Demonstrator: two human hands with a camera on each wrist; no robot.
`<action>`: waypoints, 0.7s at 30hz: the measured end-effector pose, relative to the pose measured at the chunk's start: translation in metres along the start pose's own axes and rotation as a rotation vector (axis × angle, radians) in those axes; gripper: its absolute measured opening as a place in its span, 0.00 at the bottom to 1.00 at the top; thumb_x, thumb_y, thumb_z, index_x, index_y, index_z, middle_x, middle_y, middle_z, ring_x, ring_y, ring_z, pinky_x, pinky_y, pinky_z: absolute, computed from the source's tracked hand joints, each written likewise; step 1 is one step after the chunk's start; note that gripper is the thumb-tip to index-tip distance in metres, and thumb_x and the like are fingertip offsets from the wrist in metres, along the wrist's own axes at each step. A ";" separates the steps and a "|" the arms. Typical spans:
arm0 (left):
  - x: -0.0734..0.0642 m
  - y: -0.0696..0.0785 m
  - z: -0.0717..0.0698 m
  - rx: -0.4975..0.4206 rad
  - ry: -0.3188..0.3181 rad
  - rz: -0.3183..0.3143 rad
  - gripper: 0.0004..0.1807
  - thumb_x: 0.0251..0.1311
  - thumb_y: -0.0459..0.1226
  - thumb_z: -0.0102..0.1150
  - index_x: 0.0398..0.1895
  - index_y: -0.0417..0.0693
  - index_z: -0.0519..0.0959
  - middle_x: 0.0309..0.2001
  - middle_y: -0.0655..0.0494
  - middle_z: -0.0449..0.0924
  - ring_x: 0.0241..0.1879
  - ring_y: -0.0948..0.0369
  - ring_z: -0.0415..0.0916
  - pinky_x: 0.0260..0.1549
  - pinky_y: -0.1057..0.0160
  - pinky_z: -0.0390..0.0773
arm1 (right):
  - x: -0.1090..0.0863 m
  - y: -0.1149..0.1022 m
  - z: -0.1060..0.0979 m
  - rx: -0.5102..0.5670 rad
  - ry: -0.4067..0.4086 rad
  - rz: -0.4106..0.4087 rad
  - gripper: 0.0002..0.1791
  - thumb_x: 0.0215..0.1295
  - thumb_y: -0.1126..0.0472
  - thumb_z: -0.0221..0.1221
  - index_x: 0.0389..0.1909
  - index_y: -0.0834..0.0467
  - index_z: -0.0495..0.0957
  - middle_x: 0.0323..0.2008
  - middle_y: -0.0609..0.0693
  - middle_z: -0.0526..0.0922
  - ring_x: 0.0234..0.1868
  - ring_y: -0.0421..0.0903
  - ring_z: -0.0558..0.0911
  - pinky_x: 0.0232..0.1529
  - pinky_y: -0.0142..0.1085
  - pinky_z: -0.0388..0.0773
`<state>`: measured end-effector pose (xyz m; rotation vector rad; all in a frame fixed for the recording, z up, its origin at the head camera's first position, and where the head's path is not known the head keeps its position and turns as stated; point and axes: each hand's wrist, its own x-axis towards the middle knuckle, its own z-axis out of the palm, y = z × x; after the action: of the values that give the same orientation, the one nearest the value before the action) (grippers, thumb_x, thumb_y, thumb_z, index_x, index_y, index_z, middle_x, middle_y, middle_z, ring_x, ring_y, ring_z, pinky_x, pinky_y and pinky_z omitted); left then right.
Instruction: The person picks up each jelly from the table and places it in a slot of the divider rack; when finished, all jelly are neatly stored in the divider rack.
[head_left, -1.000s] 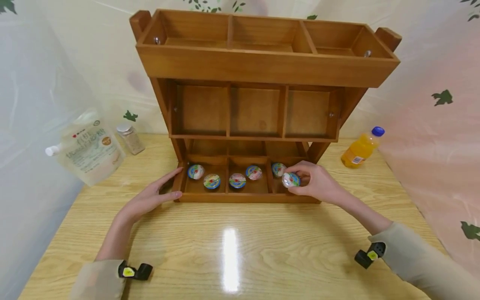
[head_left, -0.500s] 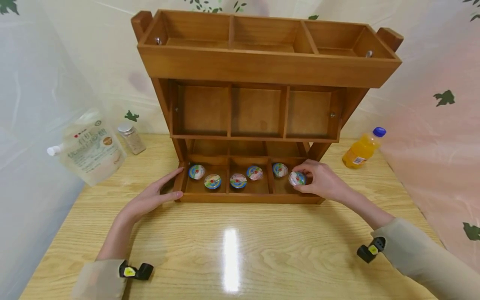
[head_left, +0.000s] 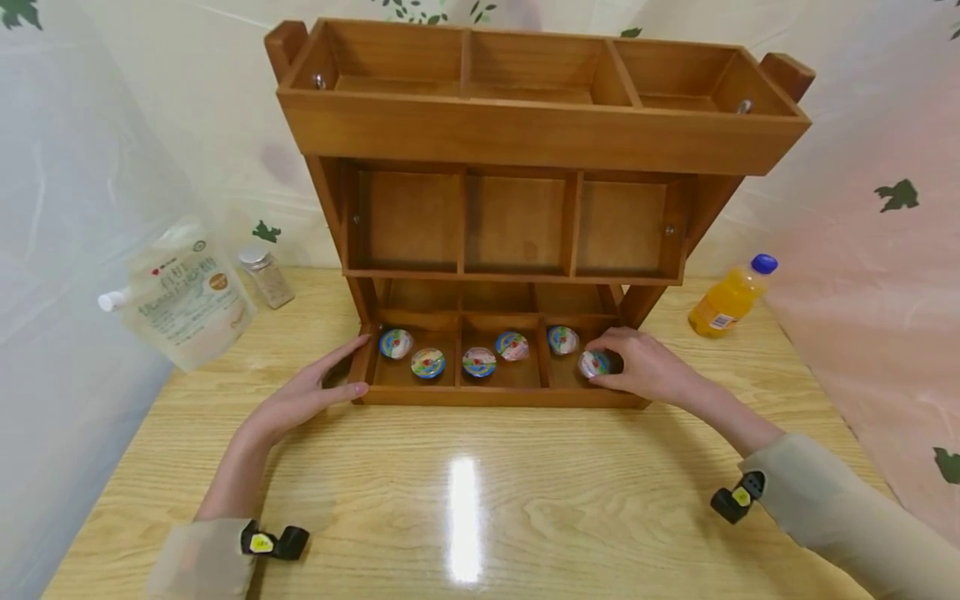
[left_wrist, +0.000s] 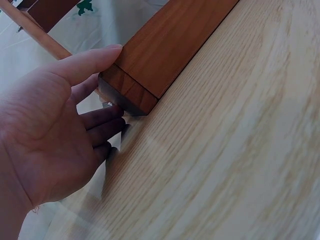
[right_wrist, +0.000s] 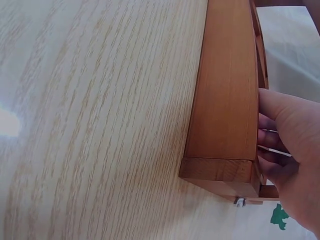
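In the head view my right hand (head_left: pixel 643 362) pinches a small jelly cup (head_left: pixel 592 363) with a printed lid, low in the right compartment of the wooden rack's bottom tray (head_left: pixel 495 398). The cup tilts slightly; whether it touches the floor is unclear. Another cup (head_left: pixel 562 339) sits behind it. The middle compartment has two cups, one pink-lidded (head_left: pixel 512 346); the left has two, one yellowish (head_left: pixel 427 363). My left hand (head_left: pixel 303 400) touches the tray's left end, thumb at the front corner, fingers along the side. In the right wrist view the tray front (right_wrist: pixel 225 85) hides the cup.
Two upper tiers with dividers rise above the tray, the top one (head_left: pixel 540 133) jutting forward. A spouted pouch (head_left: pixel 187 300) and a silver-capped jar (head_left: pixel 267 277) stand at the left. An orange drink bottle (head_left: pixel 727 298) stands at the right on the wooden table (head_left: pixel 360 483).
My right hand has moved the jelly cup rightward, away from the cup behind it, then slightly lower in the right compartment. The left hand has stayed against the tray.
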<state>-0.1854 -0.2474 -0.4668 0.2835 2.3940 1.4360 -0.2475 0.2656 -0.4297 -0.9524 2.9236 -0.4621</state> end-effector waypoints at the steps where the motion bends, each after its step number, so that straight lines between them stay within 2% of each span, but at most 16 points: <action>1: 0.000 0.000 0.000 -0.001 0.000 0.000 0.41 0.72 0.51 0.60 0.82 0.76 0.51 0.85 0.53 0.42 0.84 0.42 0.35 0.76 0.27 0.42 | 0.000 0.000 0.000 -0.005 -0.002 -0.002 0.23 0.59 0.55 0.75 0.54 0.58 0.85 0.45 0.52 0.86 0.46 0.50 0.84 0.46 0.45 0.85; 13: -0.002 0.000 0.000 0.000 0.006 -0.001 0.41 0.71 0.52 0.60 0.82 0.76 0.51 0.85 0.53 0.42 0.84 0.43 0.35 0.77 0.28 0.41 | 0.001 -0.001 -0.005 -0.005 -0.043 -0.041 0.22 0.61 0.57 0.73 0.55 0.60 0.85 0.49 0.56 0.86 0.50 0.55 0.84 0.50 0.51 0.85; 17: -0.002 0.000 0.000 -0.002 0.006 -0.013 0.41 0.72 0.52 0.60 0.82 0.77 0.51 0.85 0.53 0.41 0.84 0.42 0.34 0.76 0.27 0.41 | -0.001 0.001 -0.006 0.006 -0.029 -0.048 0.25 0.61 0.57 0.73 0.58 0.62 0.83 0.52 0.59 0.86 0.54 0.58 0.83 0.54 0.53 0.84; 21: 0.000 -0.001 0.000 0.003 0.006 -0.014 0.40 0.72 0.52 0.59 0.81 0.78 0.51 0.85 0.53 0.41 0.84 0.42 0.34 0.76 0.27 0.41 | -0.009 0.004 -0.008 0.044 0.006 -0.016 0.26 0.62 0.57 0.73 0.60 0.61 0.82 0.56 0.60 0.84 0.57 0.59 0.82 0.56 0.55 0.83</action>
<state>-0.1852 -0.2477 -0.4676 0.2629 2.3983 1.4293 -0.2435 0.2756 -0.4237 -0.9707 2.9005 -0.5289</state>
